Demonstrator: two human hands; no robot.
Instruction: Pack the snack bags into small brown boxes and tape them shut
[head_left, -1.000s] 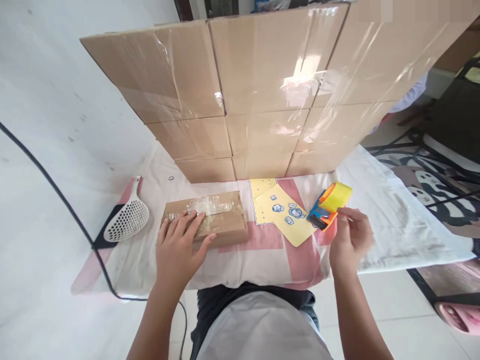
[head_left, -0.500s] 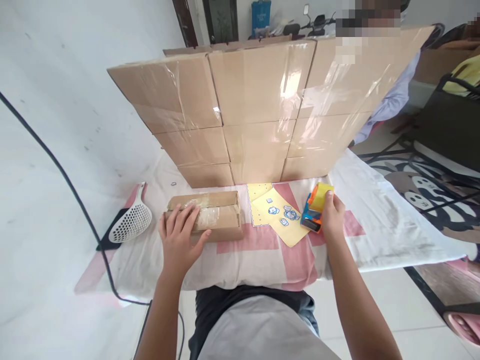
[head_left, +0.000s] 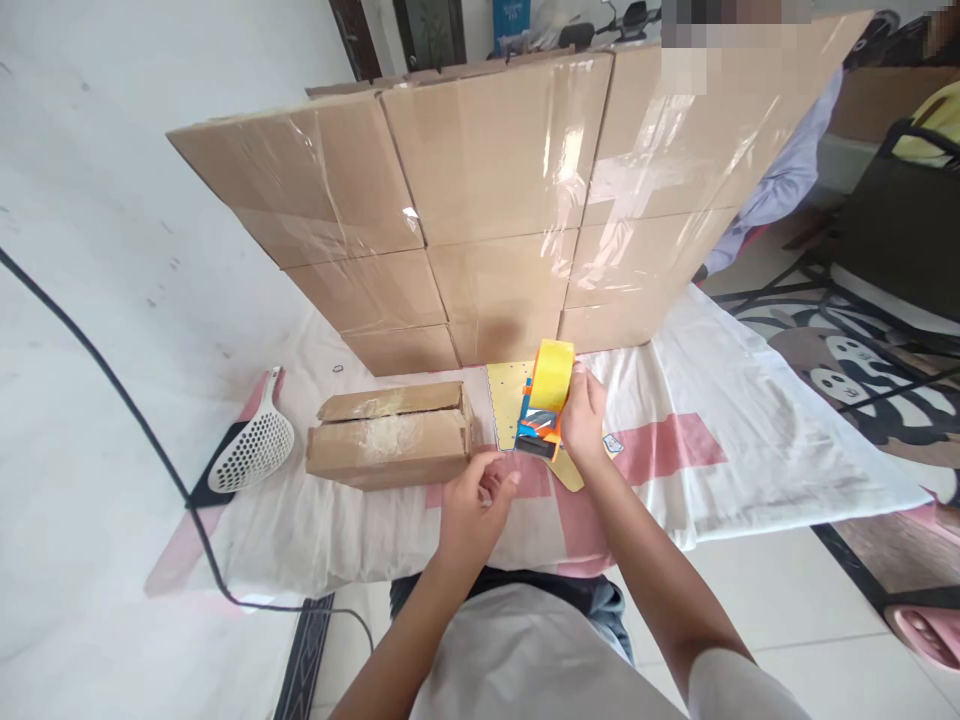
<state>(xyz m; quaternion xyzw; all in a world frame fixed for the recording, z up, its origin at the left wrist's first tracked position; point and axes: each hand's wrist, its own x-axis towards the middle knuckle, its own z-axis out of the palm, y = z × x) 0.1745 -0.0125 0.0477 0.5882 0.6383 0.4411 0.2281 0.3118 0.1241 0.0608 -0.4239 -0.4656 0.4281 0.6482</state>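
My right hand (head_left: pixel 583 415) grips a tape dispenser (head_left: pixel 541 412) with its yellow roll, fingers wrapped round the handle, holding it just above the yellow sheet (head_left: pixel 508 398) on the cloth-covered tabletop (head_left: pixel 757 420). My left hand (head_left: pixel 474 500) hovers just below and to the left of the dispenser, thumb and forefinger drawn close together at the dispenser's mouth, as if pinching for the loose tape end; whether I have it between my fingertips I cannot tell, it is too small to see. The small cardboard box (head_left: pixel 390 433) lies to the left, near my left hand but apart from it, flaps meeting along the top. To do this well, I judge I should keep the dispenser steady and low and take the end squarely so it does not fold back on itself. A white slotted scoop (head_left: pixel 251 444) lies further left, and a wall of taped cartons (head_left: pixel 495 200) stands behind.
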